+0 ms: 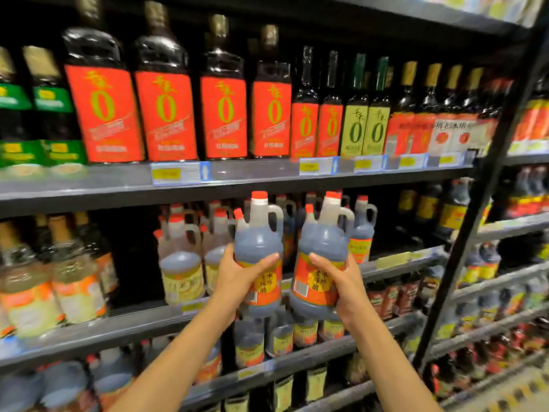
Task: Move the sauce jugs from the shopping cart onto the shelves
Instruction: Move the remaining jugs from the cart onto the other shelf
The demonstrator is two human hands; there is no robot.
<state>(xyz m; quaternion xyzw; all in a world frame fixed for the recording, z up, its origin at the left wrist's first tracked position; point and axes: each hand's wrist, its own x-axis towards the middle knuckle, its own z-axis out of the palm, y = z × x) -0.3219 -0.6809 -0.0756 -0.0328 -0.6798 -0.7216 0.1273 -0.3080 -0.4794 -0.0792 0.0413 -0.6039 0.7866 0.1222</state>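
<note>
- Holding two sauce jugs up before the shelving, one in each hand; both are upright, side by side and near each other, though I cannot tell whether they touch.
- My left hand (237,281) grips the left jug (258,242) round its lower body. The thumb is curled across the front at the top edge of the label, and the other fingers wrap round the far side, mostly hidden.
- My right hand (346,285) grips the right jug (324,242) in the same way, thumb laid across the front above the label and fingers curled behind the jug, out of sight.
- Each jug is translucent and filled with dark liquid. It has a red cap, a loop handle at the neck and a red label with a yellow centre.
- Both jugs hang in the air in front of the middle shelf (133,324), not resting on it. Their caps reach just beneath the rim of the upper shelf (237,181).
- Similar red-capped jugs stand on the middle shelf behind them, with yellow-labelled jugs (181,263) to the left.
- The upper shelf carries tall dark bottles (166,114) with red labels, and price tags (175,173) are fixed to its rim.
- A black upright post (487,188) slants across the right side.
</note>
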